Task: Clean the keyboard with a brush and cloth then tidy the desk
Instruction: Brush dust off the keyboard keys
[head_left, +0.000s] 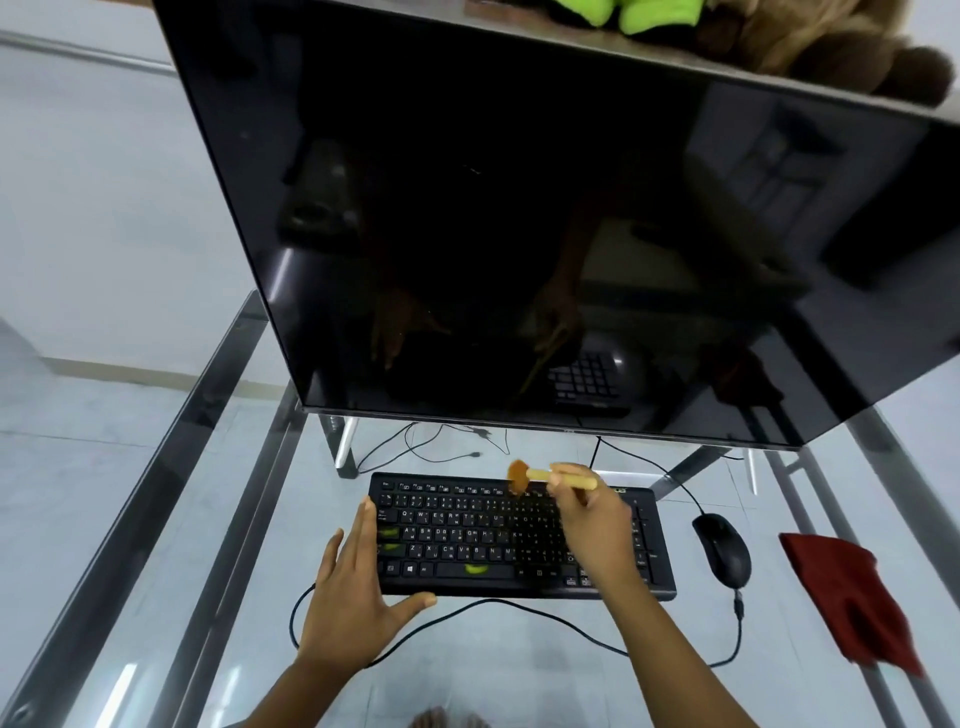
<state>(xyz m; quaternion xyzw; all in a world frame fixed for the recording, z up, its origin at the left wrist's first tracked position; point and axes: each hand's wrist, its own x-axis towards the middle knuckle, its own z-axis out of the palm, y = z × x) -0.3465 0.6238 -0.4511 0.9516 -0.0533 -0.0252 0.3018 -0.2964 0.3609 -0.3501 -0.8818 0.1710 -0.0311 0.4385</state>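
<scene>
A black keyboard lies on the glass desk below the monitor. My right hand is shut on a small brush with a pale wooden handle; its orange-brown bristles touch the keyboard's top row near the middle. My left hand rests with fingers apart against the keyboard's left end, thumb at its front edge. Small yellow-green marks show on a few keys at the left and on the space bar. A red cloth lies crumpled at the desk's right edge.
A large dark monitor leans over the back of the desk. A black mouse sits right of the keyboard, its cable looping along the front. Loose cables lie behind the keyboard. A plush toy sits above the monitor.
</scene>
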